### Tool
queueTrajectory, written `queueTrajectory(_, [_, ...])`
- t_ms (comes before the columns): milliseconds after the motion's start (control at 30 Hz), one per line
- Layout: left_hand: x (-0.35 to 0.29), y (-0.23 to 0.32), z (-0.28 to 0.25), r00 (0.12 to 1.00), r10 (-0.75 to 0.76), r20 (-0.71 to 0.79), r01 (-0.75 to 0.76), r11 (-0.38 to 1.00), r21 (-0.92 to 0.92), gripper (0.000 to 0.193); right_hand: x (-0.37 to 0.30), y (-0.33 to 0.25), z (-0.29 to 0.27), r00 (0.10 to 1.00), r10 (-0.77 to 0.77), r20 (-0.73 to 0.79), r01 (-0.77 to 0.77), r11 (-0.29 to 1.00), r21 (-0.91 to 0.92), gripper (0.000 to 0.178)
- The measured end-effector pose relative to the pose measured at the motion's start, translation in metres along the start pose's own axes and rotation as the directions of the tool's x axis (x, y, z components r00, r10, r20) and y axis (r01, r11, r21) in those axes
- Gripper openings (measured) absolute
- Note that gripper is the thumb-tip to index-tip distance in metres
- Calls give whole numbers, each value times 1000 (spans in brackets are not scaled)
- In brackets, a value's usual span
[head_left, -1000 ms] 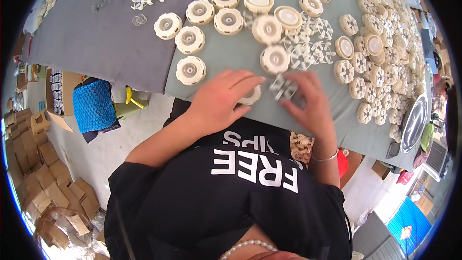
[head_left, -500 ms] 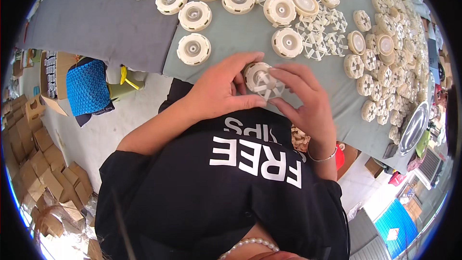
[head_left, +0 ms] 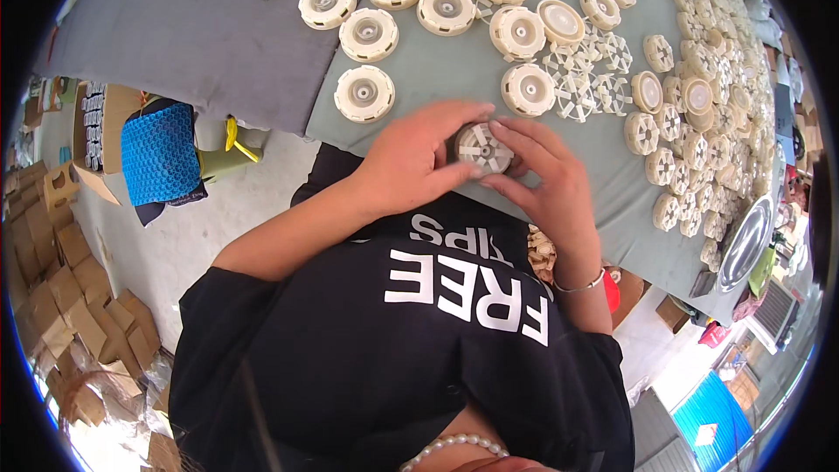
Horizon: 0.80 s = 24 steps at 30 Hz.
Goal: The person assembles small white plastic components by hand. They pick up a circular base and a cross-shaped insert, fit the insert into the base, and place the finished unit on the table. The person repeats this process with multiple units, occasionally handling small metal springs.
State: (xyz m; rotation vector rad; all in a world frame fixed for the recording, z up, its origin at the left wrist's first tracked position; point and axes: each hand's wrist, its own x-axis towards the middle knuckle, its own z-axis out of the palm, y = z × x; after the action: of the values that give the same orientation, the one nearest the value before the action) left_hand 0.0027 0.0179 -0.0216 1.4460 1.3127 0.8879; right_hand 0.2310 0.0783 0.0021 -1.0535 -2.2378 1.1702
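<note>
White disc (head_left: 483,150), rim held between curled fingers of left hand (head_left: 416,163) and right hand (head_left: 552,168), looks spoked; plainer discs (head_left: 364,94) far left apparently remain

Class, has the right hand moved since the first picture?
Yes. The right hand has shifted left, toward the left hand, judged against the nearest disc resting on the table.
</note>
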Motion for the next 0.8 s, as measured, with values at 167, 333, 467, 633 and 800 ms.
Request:
queueTrajectory(167, [0,-7,3,1000,23,10,-24,1000,12,66,-7,5,8,999,14,-29,-14,1000,-6,56])
queueTrajectory(333, [6,0,3,998,46,-38,-43,997,71,60,-12,-3,3,994,-25,-102,14,995,-103,38])
queueTrajectory(467, [-13,7,-22,934,230,-274,-141,940,311,52,-39,28,-70,933,-26,-360,-58,974,-221,19])
queueTrajectory(633, [-22,-22,-52,794,432,-427,-69,763,643,58,-30,39,-87,880,-50,-473,-123,937,-327,28])
queueTrajectory(800, [-28,-23,-51,875,242,-421,94,766,636,71,21,39,-58,938,22,-346,-145,931,-334,48])
